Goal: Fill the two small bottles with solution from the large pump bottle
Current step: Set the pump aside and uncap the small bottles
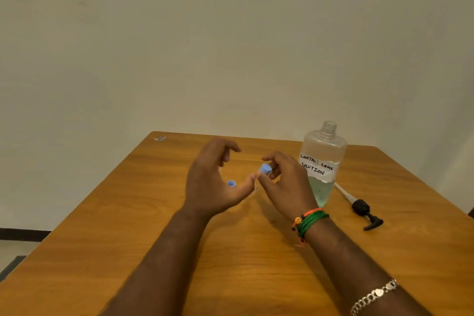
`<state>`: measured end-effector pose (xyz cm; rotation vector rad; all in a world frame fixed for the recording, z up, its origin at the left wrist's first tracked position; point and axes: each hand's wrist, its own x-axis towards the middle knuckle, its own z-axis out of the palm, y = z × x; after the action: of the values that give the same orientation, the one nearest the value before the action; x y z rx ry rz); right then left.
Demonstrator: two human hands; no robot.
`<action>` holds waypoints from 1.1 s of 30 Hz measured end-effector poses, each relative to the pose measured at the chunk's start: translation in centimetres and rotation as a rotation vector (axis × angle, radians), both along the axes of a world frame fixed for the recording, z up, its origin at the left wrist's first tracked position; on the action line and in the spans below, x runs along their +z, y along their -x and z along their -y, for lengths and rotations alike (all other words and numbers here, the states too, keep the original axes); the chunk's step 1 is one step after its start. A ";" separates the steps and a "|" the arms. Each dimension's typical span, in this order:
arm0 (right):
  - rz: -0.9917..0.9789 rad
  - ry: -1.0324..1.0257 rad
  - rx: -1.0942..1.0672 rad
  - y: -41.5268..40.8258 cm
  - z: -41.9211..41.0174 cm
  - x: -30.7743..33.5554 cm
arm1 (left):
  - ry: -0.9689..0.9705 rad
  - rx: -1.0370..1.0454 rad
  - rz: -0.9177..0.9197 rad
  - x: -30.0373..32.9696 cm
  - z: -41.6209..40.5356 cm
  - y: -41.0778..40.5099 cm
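Blue cap (265,169): pinched by right hand (284,182).
Left hand (213,177): relaxed, nothing held.
Large bottle (323,159): uncapped, on counter (128,226).

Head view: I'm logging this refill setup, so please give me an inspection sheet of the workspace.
Surface: wooden table, bare wood showing.
Job's things: large bottle upright, pump off, partly full, labelled contact lens solution; pump lying beside it; blue cap on something the right hand holds, small bottle itself not clearly visible; second blue cap on the table.
Clutter: small scrap at the far left corner.
Hands: left hand open, holding nothing; right hand pinches the capped item.
Cables: nothing seen.
Surroundings: plain wall.
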<state>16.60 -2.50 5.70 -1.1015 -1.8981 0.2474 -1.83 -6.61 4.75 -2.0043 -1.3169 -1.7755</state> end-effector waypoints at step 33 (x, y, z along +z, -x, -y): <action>-0.271 0.324 0.239 -2.4 -0.5 -1.0 | 0.523 0.036 -0.078 -2.1 -1.2 -2.1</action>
<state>19.04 -1.96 4.68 -0.9872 -1.7787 0.8216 0.24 -5.45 2.65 -2.2412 -1.9306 -1.4195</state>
